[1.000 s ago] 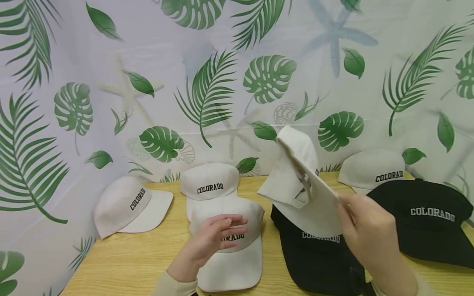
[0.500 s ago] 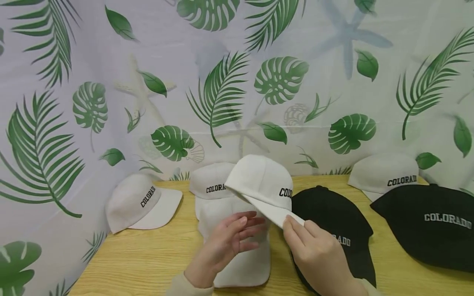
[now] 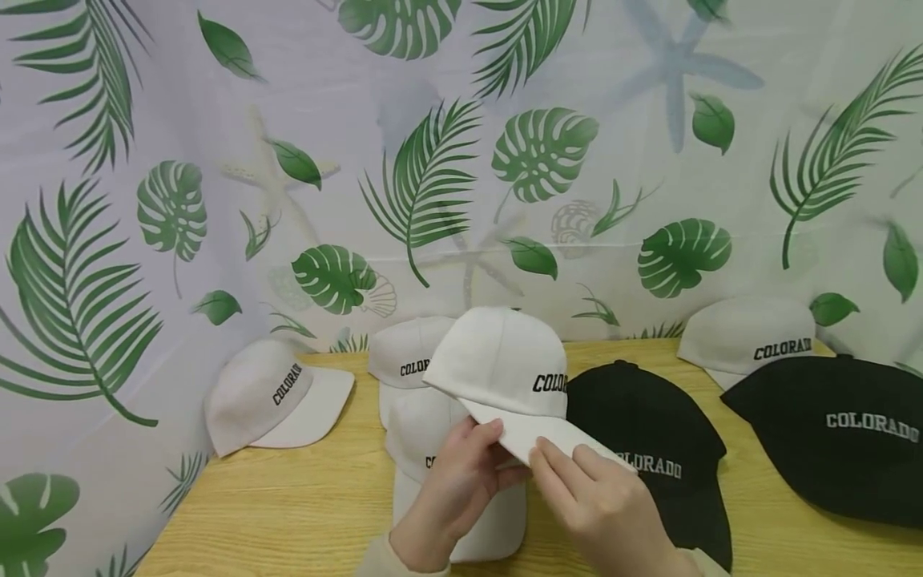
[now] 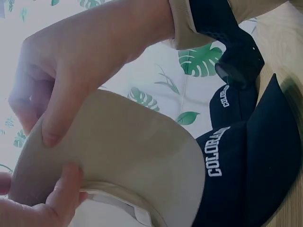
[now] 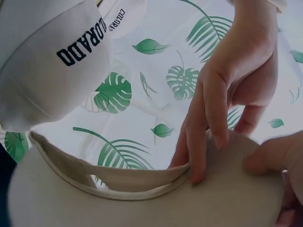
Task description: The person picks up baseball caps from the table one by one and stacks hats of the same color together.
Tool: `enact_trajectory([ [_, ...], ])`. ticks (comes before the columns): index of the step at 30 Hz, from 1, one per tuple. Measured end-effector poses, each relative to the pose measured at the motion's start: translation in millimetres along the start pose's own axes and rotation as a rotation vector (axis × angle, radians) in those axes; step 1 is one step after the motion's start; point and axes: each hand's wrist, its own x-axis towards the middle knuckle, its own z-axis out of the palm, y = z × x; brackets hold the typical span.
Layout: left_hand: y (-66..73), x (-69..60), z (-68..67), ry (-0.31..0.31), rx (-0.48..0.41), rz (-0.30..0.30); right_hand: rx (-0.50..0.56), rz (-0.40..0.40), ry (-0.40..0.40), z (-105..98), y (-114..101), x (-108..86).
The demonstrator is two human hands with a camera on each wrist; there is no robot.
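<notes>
A white cap [image 3: 505, 369] with black lettering is held up in both hands, its crown to the upper left and its brim slanting down to the right. My left hand [image 3: 454, 493] pinches the brim's left edge near the crown, thumb on top. The brim's lower edge is pinched by my right hand [image 3: 609, 505]. In the left wrist view the brim's underside [image 4: 137, 132] faces the camera, between my right hand [image 4: 90, 61] above and my left hand [image 4: 42, 203] at lower left. The right wrist view has my left hand [image 5: 232, 80] and part of my right hand [image 5: 279, 158] at the brim.
Behind the held cap, two white caps [image 3: 486, 525] [image 3: 404, 353] stand one before the other. Another white cap [image 3: 252, 393] is at left. Black caps [image 3: 634, 409] [image 3: 829, 433] and a white cap [image 3: 743, 328] lie at right on the wooden table [image 3: 267, 513], before a leaf-print cloth [image 3: 613, 56].
My right hand has brought the white cap leftward and turned its outside into view. My left hand, beside it with fingers extended earlier, now grips the brim too.
</notes>
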Motion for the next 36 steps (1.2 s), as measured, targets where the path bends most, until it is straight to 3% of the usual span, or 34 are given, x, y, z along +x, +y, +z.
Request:
enact_trajectory([
  [5,5.0,-2.3,-6.8,0.046,0.029,0.031,0.059,0.047,-0.085,-6,4,0.5],
  [11,19.9,-9.2,-32.7,0.102,-0.004,0.04,0.115,0.117,-0.147,-7,14,-1.8],
  [19,28.2,-22.4,-80.8,0.16,0.04,-0.045,0.21,0.02,-0.376,8,13,-12.0],
  [23,19.9,-23.8,-103.0,0.126,0.072,-0.098,0.259,-0.026,-0.431,17,8,-16.5],
  [26,11.9,-21.5,-121.1,0.032,0.091,-0.109,0.295,-0.026,-0.482,23,4,-19.9],
  [29,4.4,-18.7,-139.7,-0.05,0.141,-0.157,0.334,-0.008,-0.569,30,1,-24.7],
  [31,0.5,-17.0,-149.9,-0.065,0.205,-0.216,0.357,0.001,-0.634,34,-2,-27.4],
  [33,-2.5,-15.6,-157.9,-0.049,0.298,-0.275,0.375,0.006,-0.698,39,-4,-29.4],
  [36,-3.0,-13.4,-164.9,0.034,0.475,-0.329,0.389,0.011,-0.773,43,-7,-28.8],
])
